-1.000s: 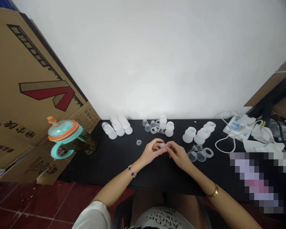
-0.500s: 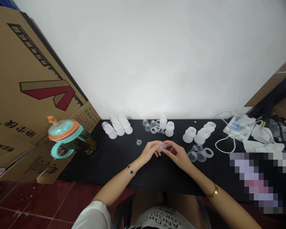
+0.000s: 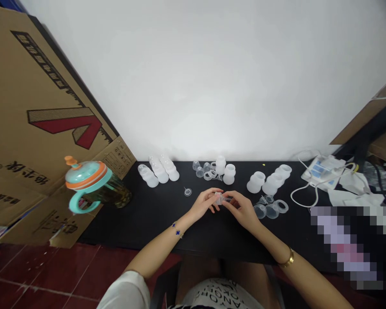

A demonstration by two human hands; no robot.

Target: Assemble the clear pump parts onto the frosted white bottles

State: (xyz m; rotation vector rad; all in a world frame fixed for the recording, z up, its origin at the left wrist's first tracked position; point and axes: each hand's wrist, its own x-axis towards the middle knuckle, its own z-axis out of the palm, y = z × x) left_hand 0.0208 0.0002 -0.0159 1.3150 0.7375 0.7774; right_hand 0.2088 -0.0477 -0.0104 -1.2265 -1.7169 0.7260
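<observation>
My left hand (image 3: 206, 201) is closed on a clear bottle collar ring (image 3: 218, 198) over the middle of the black table. From the right, my right hand (image 3: 239, 207) pinches the bottle nipple (image 3: 227, 198) sticking out of the ring; the fingers partly hide both parts. A loose clear nipple (image 3: 188, 192) lies flat on the table just left of my left hand. Close to my right wrist are clear domed caps (image 3: 272, 210), a ring (image 3: 282, 206) and small nipples.
Three capped baby bottles (image 3: 148, 176) lean at the back left. Open white bottles (image 3: 229, 174) stand behind my hands, with more bottles (image 3: 256, 182) at right. A teal-lidded jug (image 3: 98, 184) stands left by a cardboard box (image 3: 48, 128). A white cable (image 3: 304, 195) and papers lie right.
The clear part between my hands has turned, and the nipple now shows stretched toward my right fingers. My right hand has shifted slightly to the right.
</observation>
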